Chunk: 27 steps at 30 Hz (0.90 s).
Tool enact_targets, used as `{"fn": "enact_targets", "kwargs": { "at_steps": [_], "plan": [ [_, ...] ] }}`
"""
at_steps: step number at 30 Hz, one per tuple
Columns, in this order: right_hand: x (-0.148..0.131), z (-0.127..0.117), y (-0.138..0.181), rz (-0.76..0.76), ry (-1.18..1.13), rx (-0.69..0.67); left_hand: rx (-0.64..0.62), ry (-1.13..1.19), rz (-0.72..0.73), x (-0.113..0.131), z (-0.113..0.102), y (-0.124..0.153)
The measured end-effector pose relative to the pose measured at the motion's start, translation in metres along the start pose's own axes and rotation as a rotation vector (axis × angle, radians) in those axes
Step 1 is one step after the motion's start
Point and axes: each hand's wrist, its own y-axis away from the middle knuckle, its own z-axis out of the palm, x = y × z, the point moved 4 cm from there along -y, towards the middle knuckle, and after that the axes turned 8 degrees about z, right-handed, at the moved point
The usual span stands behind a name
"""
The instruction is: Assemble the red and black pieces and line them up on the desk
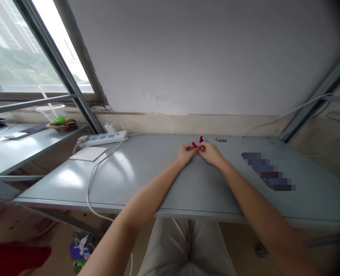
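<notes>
My left hand [185,154] and right hand [211,153] are nearly closed, pinching a small red piece [194,145] between them; they hide its shape, which I cannot make out.

Office room, gray desk [147,184], power strip [102,138]

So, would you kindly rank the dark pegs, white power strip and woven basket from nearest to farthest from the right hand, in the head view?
From the right hand:
1. Dark pegs: on the table, just beyond it.
2. White power strip: table's left, by the wall.
3. Woven basket: side shelf, farther left.
</notes>
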Motion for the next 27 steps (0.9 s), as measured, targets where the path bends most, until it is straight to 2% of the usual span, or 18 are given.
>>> {"fn": "enact_targets", "kwargs": {
  "at_steps": [3,7,10,14,17,23,27],
  "plan": [
    [-0.001,0.001,0.001,-0.003,-0.022,0.008,0.006,-0.174,0.039,-0.002,-0.010,-0.006],
    [0.002,-0.007,0.001,0.031,0.017,0.054,0.091,-0.627,0.146,-0.002,-0.040,-0.018],
    [0.006,-0.019,0.000,0.082,0.067,0.117,0.115,-0.784,0.050,-0.011,-0.058,-0.022],
    [0.011,-0.033,-0.001,0.151,0.154,0.213,0.074,-0.878,-0.039,-0.018,-0.064,-0.024],
    [0.015,-0.039,-0.001,0.203,0.221,0.225,0.065,-0.938,-0.088,-0.019,-0.063,-0.025],
    [0.033,-0.034,-0.001,0.367,0.368,0.080,0.101,-0.996,-0.103,-0.017,-0.064,-0.025],
    [0.045,-0.022,-0.004,0.369,0.387,0.028,0.131,-1.028,-0.067,-0.013,-0.065,-0.023]
  ]
}}
